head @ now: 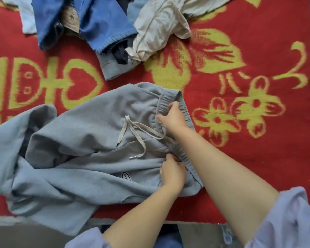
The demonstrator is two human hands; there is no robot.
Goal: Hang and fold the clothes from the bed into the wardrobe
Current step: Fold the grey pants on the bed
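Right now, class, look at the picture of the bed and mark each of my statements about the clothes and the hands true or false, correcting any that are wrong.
1. Both hands are on the waistband of the grey sweatpants. True: the right hand and the left hand each grip it.
2. The drawstring is tied in a neat bow. False: it lies loose and untied on the fabric.
3. The blanket is red with yellow patterns. True.
4. The sweatpants are already folded into a square. False: they lie spread out and rumpled, legs to the left.
5. A pile of other clothes lies at the far side of the bed. True.
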